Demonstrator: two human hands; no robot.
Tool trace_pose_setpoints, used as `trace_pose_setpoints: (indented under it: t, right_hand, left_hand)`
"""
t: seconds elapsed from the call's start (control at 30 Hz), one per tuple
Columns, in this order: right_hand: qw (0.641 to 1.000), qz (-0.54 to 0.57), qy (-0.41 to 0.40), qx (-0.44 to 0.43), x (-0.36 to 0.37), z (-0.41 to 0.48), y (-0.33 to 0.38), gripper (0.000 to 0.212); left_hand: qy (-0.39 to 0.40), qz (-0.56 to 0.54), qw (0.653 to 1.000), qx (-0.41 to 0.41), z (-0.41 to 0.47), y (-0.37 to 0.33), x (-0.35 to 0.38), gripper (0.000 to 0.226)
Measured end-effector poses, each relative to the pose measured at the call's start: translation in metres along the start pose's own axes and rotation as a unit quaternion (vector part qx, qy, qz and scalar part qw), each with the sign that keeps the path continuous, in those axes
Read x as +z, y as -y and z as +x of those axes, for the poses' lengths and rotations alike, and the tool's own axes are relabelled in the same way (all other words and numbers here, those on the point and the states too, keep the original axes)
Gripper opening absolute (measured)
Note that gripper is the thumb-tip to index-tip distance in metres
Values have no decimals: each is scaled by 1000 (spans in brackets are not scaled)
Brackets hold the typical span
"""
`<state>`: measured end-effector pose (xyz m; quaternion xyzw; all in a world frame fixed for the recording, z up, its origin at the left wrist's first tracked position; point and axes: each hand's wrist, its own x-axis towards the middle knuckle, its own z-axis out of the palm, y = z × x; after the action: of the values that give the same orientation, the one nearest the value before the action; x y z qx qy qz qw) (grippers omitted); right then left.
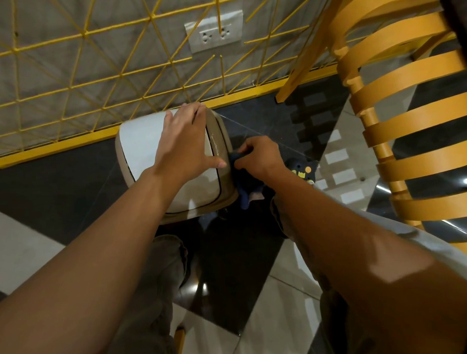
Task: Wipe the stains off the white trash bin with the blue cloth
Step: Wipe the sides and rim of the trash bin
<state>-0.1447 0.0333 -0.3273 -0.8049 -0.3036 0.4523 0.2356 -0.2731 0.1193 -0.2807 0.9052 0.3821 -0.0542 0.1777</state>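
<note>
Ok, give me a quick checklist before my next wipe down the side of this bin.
1. Bin steadied: left hand rests flat on the lid of the white trash bin: ok.
2. Cloth held: right hand grips the blue cloth: ok.
3. Cloth on target: it sits against the bin's right side: ok.
4. Stains left on that side: hidden from this view: cannot tell.
5. Elbow room: orange chair stands apart on the right: ok.

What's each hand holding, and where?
Right hand grips the dark blue cloth by its upper end; left hand only rests on the white plastic trash bin.
</note>
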Motion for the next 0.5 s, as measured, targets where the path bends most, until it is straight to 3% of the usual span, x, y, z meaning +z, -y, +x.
trace_pose_setpoints:
  t: [0.43, 0.5]
  right_hand:
    - [998, 21, -49, -15, -4, 33, 33, 7]
    - [999, 9, -34, -8, -4, 25, 27, 17]
  left_hand:
    - [-8, 2, 1000, 6, 0, 3, 1, 101]
    - [-8, 12, 1000, 6, 0, 2, 1, 102]
